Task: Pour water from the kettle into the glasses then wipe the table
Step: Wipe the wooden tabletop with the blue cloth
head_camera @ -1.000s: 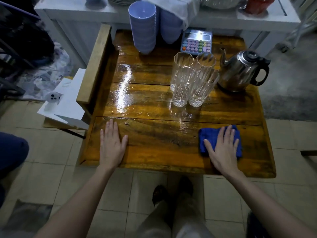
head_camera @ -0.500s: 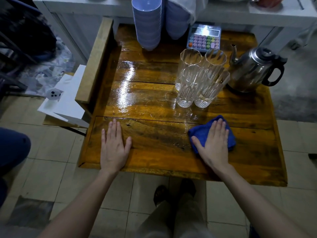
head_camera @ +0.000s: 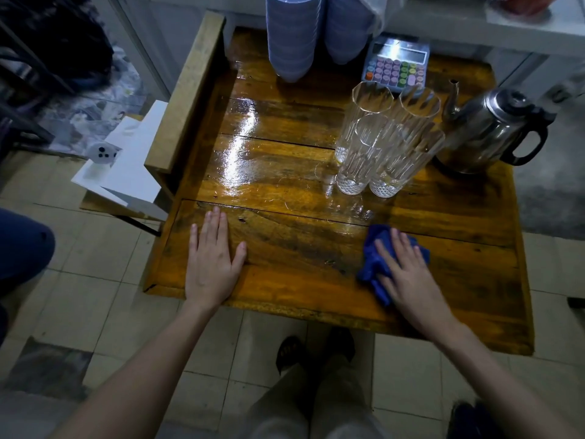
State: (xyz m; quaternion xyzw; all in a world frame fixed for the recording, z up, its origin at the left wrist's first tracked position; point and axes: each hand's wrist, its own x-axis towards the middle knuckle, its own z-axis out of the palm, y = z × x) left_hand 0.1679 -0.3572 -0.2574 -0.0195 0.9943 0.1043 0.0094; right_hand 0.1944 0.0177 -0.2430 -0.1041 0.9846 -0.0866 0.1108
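Item 1. Counter: glossy brown wooden planks with a raised wooden rail along the left edge. A bright wet-looking sheen runs down the left-centre boards.

Item 2. Glasses: four tall, clear, ribbed tumblers, upright, clustered tight together right of centre towards the back of the counter. How much water they hold cannot be told.

Item 3. Kettle: polished steel with a black handle and lid knob. It stands upright at the counter's right edge, just beside the glasses, with the spout towards them and the handle facing outward.

Item 4. Cloth: blue and bunched, lying on the near right part of the counter, in front of the glasses and well apart from them.

Item 5. Right hand: pressed palm-down on the cloth. The grip is slack, with the fingers straight and laid over the fabric, which shows on the thumb side.

Item 6. Left hand: flat on bare wood at the near left. The grip is apart, with the fingers straight and the thumb spread, holding nothing.

Item 7. Calculator: has coloured keys and sits at the back, behind the glasses.

Item 8. Bowls: two tall stacks, pale blue, back centre.

Item 9. Papers: white sheets on a low surface left of the rail.

Item 10. Floor: pale tiles. Dark shoes stand below the counter's near edge.
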